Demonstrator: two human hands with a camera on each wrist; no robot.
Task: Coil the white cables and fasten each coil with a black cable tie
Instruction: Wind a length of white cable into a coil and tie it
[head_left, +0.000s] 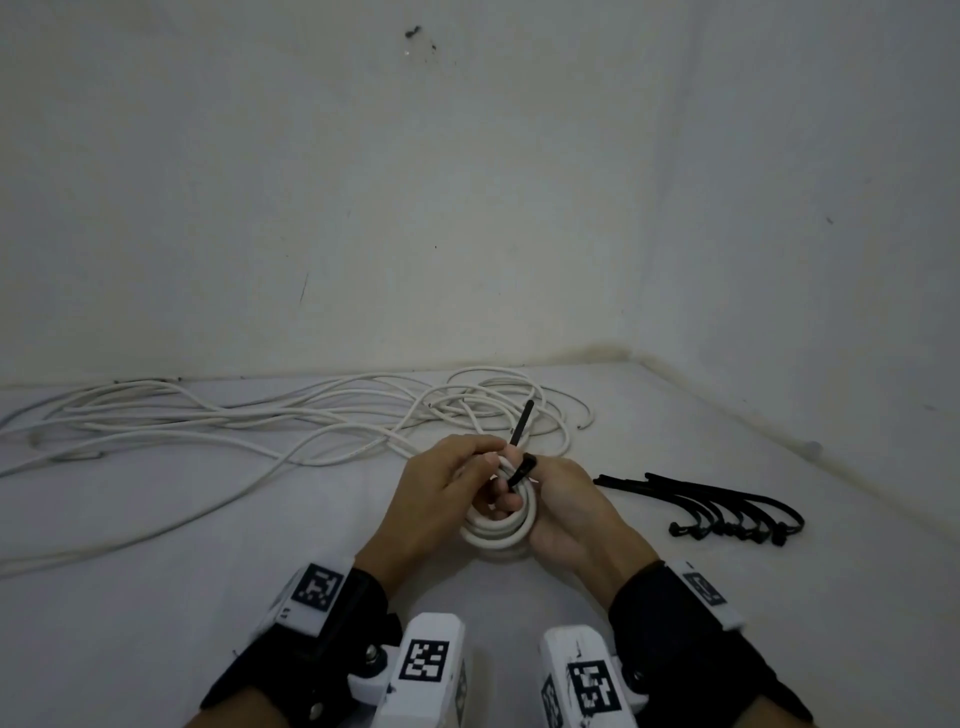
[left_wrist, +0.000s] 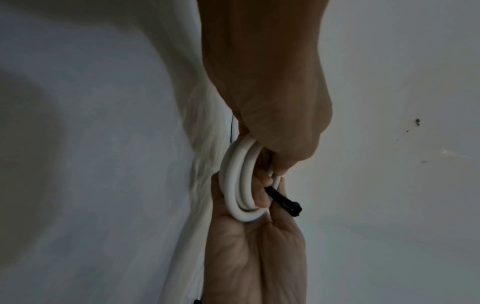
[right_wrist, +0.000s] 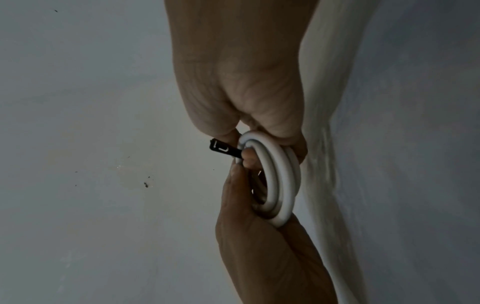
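Both hands are meeting over a small white coil (head_left: 497, 530) of cable, held just above the pale sheet-covered surface (head_left: 156, 623), low and centre in the head view.

Left hand (head_left: 441, 499): fingers are curling round the coil's left side and are pinching the shaft of a black cable tie (head_left: 521, 447). The tie's thin tail is sticking up and away over the loose cable; its square head (left_wrist: 294, 208) is poking out beside the coil, between the two hands.

Right hand (head_left: 569, 512): it is cupping the coil from the right, fingers wrapped round the turns, and a fingertip is lying against the tie near the head.

Coil, from the wrists: about three turns visible (right_wrist: 279, 181), lying flush together.

Loose white cable (head_left: 234, 421) is sprawling in long loops behind the hands, left to centre, by the wall (head_left: 467, 182).

A bundle of spare black cable ties (head_left: 727, 506) is lying right of the hands, well apart, heads toward the viewer.

Writing: nothing readable. Wrist mounts are carrying black-and-white square marker tags (head_left: 423, 660); no brand or text is showing on cable or ties.
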